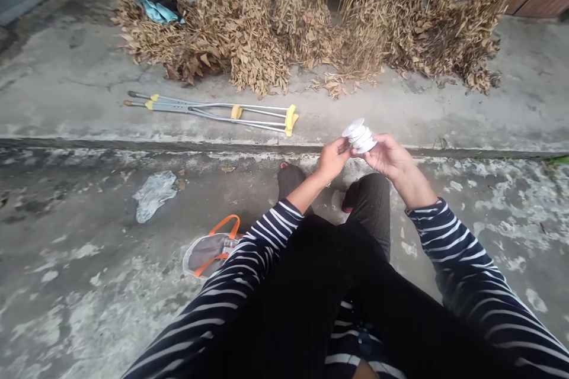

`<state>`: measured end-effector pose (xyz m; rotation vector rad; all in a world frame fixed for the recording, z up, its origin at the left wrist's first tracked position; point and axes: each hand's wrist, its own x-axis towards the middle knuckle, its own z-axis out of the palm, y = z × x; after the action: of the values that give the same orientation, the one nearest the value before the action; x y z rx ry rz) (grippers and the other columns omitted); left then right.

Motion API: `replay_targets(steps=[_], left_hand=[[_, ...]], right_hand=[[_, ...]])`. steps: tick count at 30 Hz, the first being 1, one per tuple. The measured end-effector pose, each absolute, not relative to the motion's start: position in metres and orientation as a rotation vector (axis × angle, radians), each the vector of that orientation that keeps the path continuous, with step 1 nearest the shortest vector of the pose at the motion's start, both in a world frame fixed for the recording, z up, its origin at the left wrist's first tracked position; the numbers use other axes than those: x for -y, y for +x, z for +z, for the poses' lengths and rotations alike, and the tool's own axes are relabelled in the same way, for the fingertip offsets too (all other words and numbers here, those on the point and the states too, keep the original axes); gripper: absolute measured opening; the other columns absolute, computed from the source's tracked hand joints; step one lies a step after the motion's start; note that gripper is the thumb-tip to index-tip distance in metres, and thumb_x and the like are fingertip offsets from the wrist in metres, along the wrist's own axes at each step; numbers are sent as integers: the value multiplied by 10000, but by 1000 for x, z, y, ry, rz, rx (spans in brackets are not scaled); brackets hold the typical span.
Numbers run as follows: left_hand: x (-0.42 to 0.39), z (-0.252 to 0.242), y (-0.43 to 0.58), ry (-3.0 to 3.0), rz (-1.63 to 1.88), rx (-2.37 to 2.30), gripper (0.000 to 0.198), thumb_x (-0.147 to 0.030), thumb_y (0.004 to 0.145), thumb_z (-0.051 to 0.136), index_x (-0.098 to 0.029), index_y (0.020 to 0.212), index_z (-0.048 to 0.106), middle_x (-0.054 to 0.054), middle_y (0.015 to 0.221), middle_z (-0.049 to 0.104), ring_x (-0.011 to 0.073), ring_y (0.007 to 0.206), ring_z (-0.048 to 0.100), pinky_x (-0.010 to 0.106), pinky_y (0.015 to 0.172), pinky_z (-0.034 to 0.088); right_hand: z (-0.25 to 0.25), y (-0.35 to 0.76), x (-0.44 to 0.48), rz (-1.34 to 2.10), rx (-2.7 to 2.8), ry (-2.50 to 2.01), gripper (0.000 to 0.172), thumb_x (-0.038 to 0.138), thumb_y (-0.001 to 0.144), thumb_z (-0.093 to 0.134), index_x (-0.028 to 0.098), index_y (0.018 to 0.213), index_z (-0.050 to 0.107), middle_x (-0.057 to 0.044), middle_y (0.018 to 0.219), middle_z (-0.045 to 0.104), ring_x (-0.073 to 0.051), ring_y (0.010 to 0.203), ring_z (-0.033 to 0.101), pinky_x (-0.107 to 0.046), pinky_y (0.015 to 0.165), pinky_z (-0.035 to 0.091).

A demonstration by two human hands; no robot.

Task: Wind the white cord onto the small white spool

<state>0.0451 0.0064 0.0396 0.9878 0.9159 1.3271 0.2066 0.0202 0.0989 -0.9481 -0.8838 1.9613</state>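
A white spool-like thing (pixel 359 135), with round flat ends and a white winding between them, is held tilted in front of my knees. My left hand (pixel 334 160) grips it from the left, thumb and fingers closed at its lower left side. From the right, my right hand (pixel 389 157) holds its other end between thumb and fingers. What exactly is wound on it is too small to make out. Both sleeves are striped dark blue and white.
Crutches (pixel 213 112) with yellow pads lie on the raised concrete ledge (pixel 80 100). Dried plants (pixel 258 29) lean along the wall behind. At lower left are a crumpled clear plastic bag (pixel 154 194) and a bag with orange handles (pixel 207 251). A step edge runs across ahead of my feet.
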Motion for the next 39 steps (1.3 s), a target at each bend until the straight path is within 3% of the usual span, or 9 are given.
replay_targets(steps=[4,6,10,15,19,24,32,39], left_hand=[[-7,39,30,1080,1237,-1042,54,-162,844,751,-153,896,761,-5,681,702,122,621,612,231,630,485],[-8,44,21,1111,1165,-1057,75,-196,869,745,-143,815,748,-21,586,640,104,532,554,227,561,438],[-6,58,9,1015,1091,-923,244,-350,864,796,-127,798,722,13,665,684,101,529,595,215,494,424],[-6,60,4,974,1070,-804,379,-460,857,800,-114,736,702,27,658,685,96,510,595,229,522,483],[-14,55,12,946,1116,-879,278,-356,859,807,-104,776,726,16,623,686,100,521,593,223,519,472],[-15,53,19,904,1115,-933,41,-114,853,703,-100,817,717,0,641,693,92,544,613,197,507,456],[-2,38,8,974,967,-945,95,-87,841,609,-92,797,694,52,760,735,103,640,688,156,483,451],[12,3,10,965,824,-939,97,-71,831,579,-109,766,639,14,646,668,87,534,628,175,485,468]], right_hand=[[98,211,-19,2028,937,-942,365,297,789,734,216,1134,646,-68,984,766,-196,807,747,-251,607,664],[97,211,-17,2040,949,-921,362,301,790,726,220,1133,644,-66,984,769,-198,803,750,-263,619,665],[96,205,-12,2020,907,-878,361,293,776,700,206,1122,648,-71,966,771,-198,776,736,-263,593,654],[100,200,-10,2061,885,-803,438,234,767,669,194,1199,616,-57,934,760,-174,751,724,-234,598,647],[107,200,-9,2089,871,-792,511,204,774,658,198,1280,585,-48,919,760,-163,736,728,-198,554,623],[115,205,-13,2016,877,-813,492,226,741,677,193,1227,610,-60,943,771,-178,743,745,-197,532,613],[115,209,-21,1912,858,-872,465,250,725,691,240,1182,605,-36,971,760,-193,745,749,-238,521,622],[120,207,-27,1841,836,-986,327,278,717,717,232,1025,617,-67,977,747,-200,746,727,-265,511,632]])
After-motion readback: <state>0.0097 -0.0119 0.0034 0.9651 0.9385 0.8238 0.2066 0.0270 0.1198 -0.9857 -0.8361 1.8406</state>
